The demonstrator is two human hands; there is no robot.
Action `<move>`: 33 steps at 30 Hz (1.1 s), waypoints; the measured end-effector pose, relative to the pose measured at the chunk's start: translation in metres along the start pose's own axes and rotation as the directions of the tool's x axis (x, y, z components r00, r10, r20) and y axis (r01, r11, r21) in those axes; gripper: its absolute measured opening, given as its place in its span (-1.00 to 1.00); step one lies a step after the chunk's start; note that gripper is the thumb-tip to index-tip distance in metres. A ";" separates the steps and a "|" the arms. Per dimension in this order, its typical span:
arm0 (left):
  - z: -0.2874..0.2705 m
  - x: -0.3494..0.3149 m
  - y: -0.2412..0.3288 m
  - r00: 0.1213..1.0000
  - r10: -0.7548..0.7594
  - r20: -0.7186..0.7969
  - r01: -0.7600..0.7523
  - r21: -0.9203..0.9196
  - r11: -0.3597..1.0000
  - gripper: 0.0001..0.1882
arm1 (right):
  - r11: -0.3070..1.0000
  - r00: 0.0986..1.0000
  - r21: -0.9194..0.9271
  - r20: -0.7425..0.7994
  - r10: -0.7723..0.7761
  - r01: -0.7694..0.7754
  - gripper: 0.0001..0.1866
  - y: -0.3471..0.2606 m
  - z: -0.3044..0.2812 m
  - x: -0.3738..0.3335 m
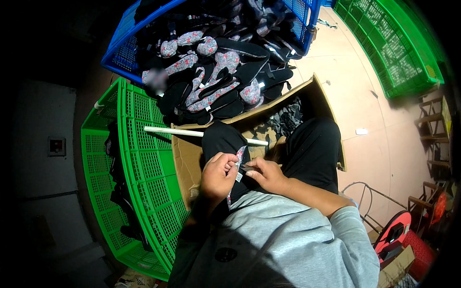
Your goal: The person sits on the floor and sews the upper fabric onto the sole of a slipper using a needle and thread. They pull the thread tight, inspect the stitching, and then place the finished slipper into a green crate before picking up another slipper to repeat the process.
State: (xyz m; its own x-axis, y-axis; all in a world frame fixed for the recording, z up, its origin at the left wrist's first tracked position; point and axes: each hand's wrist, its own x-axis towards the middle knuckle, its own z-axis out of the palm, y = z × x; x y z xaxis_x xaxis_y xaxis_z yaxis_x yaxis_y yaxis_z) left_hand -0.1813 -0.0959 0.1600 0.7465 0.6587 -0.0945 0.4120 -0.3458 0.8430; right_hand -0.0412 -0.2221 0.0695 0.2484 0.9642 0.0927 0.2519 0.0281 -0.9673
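My left hand (218,175) is closed on a sewn fabric piece (240,153), black with a grey-and-red floral print, which lies over my lap. A small white label (238,177) hangs from it beside my left fingers. My right hand (265,174) is closed in a pinch on a small dark pointed tool, which looks like thread snips (247,168). Its tip is close to the fabric; whether it touches the edge I cannot tell. Part of the fabric piece is hidden behind my left hand.
Before my knees stands an open cardboard box (185,156) with dark scraps (288,117) inside and a white rod (175,131) across it. Beyond, a blue crate (126,36) overflows with similar pieces (225,62). Green crates stand left (149,168) and far right (384,48).
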 end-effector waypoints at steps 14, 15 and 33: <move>0.006 0.000 -0.005 0.999 0.026 -0.036 -0.022 0.111 0.994 -0.79 | 0.698 0.958 0.683 0.007 0.286 -0.214 -0.84 0.017 0.019 -0.002; 0.007 0.000 -0.006 0.999 0.025 -0.035 -0.021 0.107 0.994 -0.79 | 0.665 0.950 0.708 0.027 0.311 -0.237 -0.84 0.019 0.017 -0.001; -0.012 0.026 -0.005 0.920 0.267 -0.287 -0.126 0.428 0.895 -0.87 | 0.614 0.947 0.731 0.147 0.284 -0.298 -0.81 0.019 0.011 0.000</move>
State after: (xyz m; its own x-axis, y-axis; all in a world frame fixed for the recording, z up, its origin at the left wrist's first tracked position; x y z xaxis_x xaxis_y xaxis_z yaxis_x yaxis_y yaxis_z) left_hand -0.1706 -0.0692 0.1593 0.6467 0.7054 0.2901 0.4983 -0.6787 0.5395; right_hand -0.0463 -0.2184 0.0485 0.1694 0.9603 -0.2218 -0.6035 -0.0769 -0.7936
